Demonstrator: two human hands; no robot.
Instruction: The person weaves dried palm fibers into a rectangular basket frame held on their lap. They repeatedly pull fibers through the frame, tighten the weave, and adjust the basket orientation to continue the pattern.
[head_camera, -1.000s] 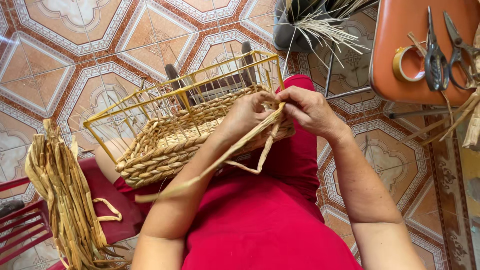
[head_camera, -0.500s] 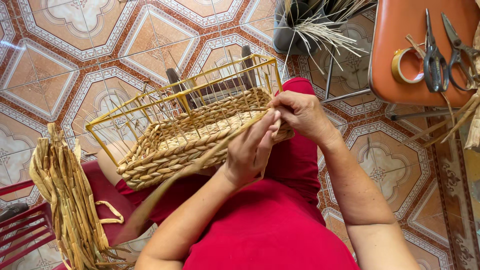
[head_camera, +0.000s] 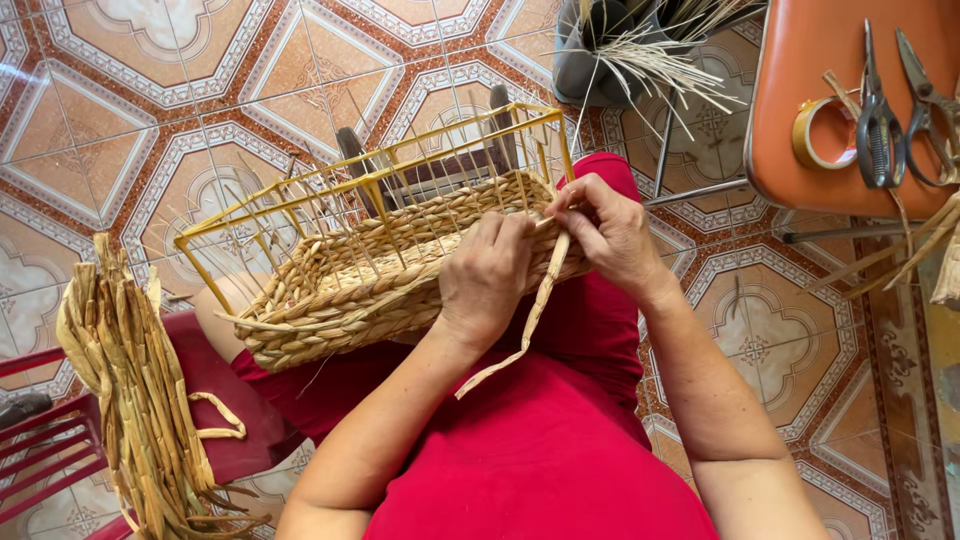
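Both hands work at a woven basket (head_camera: 370, 280): left hand (head_camera: 487, 280) pressing its rim, right hand (head_camera: 605, 232) pinching a straw strand (head_camera: 530, 315).

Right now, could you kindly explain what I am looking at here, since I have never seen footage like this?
There is one picture, taken by a camera worn on a person's head, looking down at their own lap and two bare hands. No machine is involved. On the lap rests a half-woven basket built on a yellow wire frame. The left hand presses against the basket's woven wall, while the right hand pinches a flat straw strand that hangs down over the red clothing. To the left a bundle of dried strands lies on a red chair. On the right, an orange seat holds scissors and a tape roll. Below is patterned tile floor.
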